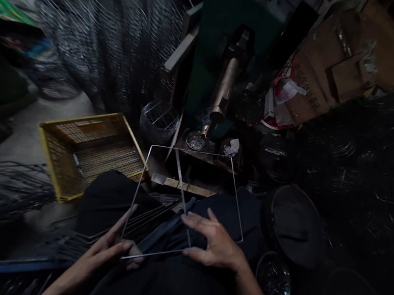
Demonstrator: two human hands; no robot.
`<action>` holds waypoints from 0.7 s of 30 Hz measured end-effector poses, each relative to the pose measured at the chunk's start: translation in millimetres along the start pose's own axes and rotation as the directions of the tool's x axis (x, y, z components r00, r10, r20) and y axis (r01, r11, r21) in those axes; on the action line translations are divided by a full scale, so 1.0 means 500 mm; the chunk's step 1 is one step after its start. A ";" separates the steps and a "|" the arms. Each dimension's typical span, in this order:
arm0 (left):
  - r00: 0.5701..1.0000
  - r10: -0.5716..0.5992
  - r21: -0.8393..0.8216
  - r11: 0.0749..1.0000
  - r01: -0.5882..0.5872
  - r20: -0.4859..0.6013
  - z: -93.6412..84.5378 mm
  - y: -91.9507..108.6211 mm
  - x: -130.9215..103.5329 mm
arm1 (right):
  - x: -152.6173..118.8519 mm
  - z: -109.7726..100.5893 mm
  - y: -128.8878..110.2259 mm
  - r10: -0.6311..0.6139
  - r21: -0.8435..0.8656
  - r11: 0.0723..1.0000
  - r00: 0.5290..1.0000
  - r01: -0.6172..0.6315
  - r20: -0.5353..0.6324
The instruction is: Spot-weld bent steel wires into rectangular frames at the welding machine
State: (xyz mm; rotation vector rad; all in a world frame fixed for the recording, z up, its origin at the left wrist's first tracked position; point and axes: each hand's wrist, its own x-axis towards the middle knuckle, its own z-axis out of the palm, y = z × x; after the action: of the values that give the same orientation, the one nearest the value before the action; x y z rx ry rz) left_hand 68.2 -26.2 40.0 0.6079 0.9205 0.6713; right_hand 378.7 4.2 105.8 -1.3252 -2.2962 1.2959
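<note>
A thin rectangular wire frame (192,151) is held up over my lap, one lower corner standing apart from its neighbouring side. My left hand (116,247) grips its lower left corner, with the wires passing between thumb and fingers. A flat metal strip (180,173) runs lengthwise across the middle of the frame, from the far side to the near one. My right hand (214,240) holds this strip near its lower end; the forefinger touches it and the thumb lies by the near wire. The other fingers of that hand are loosely spread.
Ahead stands a green machine with a metal cylinder (224,89) above a dish of small metal pieces (196,141). A yellow plastic crate (63,166) lies left. Stacked wire baskets (115,50) line the back. At right are a round dark seat (293,225), a shiny bowl (273,283) and a cardboard box (329,68).
</note>
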 end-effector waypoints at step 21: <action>0.999 0.054 -0.024 0.998 -0.053 0.006 0.029 0.031 -0.009 | -0.028 0.035 0.011 -0.001 -0.028 1.000 0.983 -0.004 -0.185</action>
State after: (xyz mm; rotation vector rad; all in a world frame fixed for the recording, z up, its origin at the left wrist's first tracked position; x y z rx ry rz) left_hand 74.6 -22.5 60.2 0.6146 0.8909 0.7268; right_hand 380.8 -16.1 94.4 -1.3930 -2.1940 1.0937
